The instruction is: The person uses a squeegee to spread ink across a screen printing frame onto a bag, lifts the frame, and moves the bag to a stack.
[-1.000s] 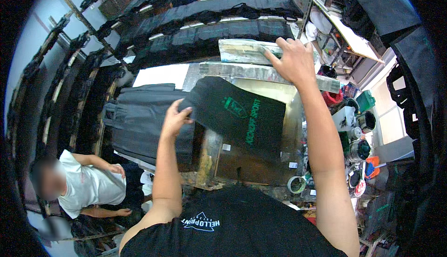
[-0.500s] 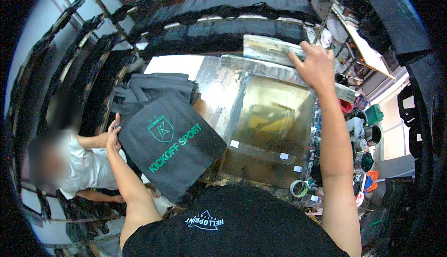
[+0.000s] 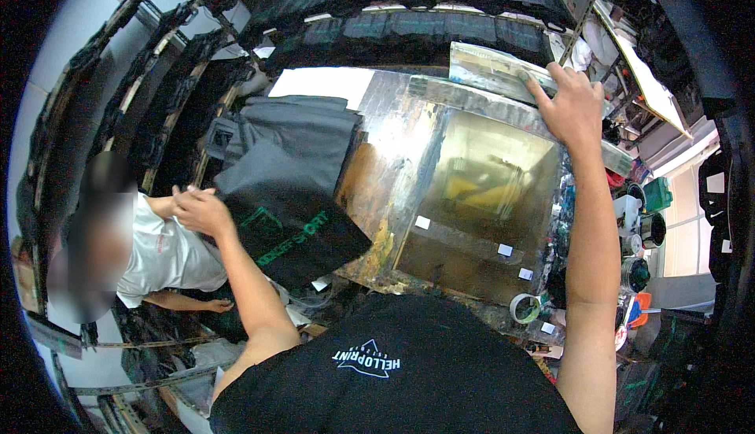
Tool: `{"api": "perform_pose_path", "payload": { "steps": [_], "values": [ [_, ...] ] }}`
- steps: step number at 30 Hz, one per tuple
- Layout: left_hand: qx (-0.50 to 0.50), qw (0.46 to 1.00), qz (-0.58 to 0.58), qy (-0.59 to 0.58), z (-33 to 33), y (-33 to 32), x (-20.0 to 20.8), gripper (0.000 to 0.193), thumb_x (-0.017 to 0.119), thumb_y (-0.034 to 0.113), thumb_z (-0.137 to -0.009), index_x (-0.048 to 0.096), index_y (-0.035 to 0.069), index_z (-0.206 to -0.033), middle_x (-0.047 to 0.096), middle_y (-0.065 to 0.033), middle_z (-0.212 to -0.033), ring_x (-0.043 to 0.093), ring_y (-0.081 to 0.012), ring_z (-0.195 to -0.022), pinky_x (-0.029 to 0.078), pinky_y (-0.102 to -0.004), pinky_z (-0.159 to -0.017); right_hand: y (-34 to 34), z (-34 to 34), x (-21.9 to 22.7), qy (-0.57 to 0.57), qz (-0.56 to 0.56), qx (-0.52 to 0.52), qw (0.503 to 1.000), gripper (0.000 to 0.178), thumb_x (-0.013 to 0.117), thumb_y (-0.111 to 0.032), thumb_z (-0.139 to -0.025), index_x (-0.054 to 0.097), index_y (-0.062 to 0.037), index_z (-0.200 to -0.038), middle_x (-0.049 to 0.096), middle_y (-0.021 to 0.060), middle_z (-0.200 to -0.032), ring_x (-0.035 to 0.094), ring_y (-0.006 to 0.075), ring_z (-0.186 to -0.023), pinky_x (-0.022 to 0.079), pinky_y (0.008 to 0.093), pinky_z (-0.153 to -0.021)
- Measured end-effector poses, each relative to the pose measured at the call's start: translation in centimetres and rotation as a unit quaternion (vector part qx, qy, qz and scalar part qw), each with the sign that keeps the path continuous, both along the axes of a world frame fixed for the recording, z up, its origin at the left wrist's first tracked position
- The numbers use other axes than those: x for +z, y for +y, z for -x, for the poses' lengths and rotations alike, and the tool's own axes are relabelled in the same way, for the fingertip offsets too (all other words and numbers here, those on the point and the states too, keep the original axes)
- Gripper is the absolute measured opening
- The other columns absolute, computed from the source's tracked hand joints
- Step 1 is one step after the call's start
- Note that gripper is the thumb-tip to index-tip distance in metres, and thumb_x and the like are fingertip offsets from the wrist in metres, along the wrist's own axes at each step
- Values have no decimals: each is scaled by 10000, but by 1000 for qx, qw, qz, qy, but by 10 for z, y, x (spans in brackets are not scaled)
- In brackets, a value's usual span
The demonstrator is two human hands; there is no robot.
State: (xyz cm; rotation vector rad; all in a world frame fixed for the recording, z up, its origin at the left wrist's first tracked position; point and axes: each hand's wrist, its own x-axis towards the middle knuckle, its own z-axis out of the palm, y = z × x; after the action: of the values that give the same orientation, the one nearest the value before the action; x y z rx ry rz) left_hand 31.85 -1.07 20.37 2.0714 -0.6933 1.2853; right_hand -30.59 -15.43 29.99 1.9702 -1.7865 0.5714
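My left hand (image 3: 203, 210) is open, fingers apart and slightly blurred, just off the left edge of a black fabric bag (image 3: 307, 245) with a green print. Part of that bag lies in folds over a pile of dark fabric bags (image 3: 291, 127) on the left of the table. At the far right, my right hand (image 3: 574, 107) grips the top of a wide, ink-stained squeegee (image 3: 491, 68), thumb on its near side. The squeegee stands at the far edge of a screen frame (image 3: 472, 96), whose yellowish mesh (image 3: 495, 174) lies before me.
A co-worker in a white shirt (image 3: 177, 249) stands at the left, one arm reaching behind my left hand. Drying racks (image 3: 425, 36) hung with dark fabric curve round the back and left. Tubs and jars (image 3: 653, 229) crowd the right side, near a tape roll (image 3: 524, 308).
My left hand has come away from the bag's left edge. The bag has tipped and folded, its print now darker and slanted. My right hand stays on the squeegee; the whole view has shifted slightly.
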Motion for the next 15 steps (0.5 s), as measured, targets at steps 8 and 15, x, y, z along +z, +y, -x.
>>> {"api": "perform_pose_path", "payload": {
  "steps": [8, 15],
  "values": [
    [-561, 748, -300, 190, 242, 16, -96, 324, 730, 250, -912, 686, 57, -1169, 684, -151, -1121, 656, -335, -1051, 537, -418, -906, -4, 4, -5, 6, 5, 5, 1000, 545, 572, -583, -958, 681, -87, -1158, 716, 155, -1091, 650, 338, -1090, 431, 509, -942],
    [-308, 870, -100, 373, 153, 7, -176, 618, 814, 383, -855, 613, -75, -1217, 622, -231, -1201, 628, -349, -1054, 510, -445, -888, 3, 5, -7, 27, 20, 8, 999, 529, 585, -574, -956, 678, -92, -1153, 710, 157, -1084, 660, 348, -1054, 445, 529, -917]
  ]
}}
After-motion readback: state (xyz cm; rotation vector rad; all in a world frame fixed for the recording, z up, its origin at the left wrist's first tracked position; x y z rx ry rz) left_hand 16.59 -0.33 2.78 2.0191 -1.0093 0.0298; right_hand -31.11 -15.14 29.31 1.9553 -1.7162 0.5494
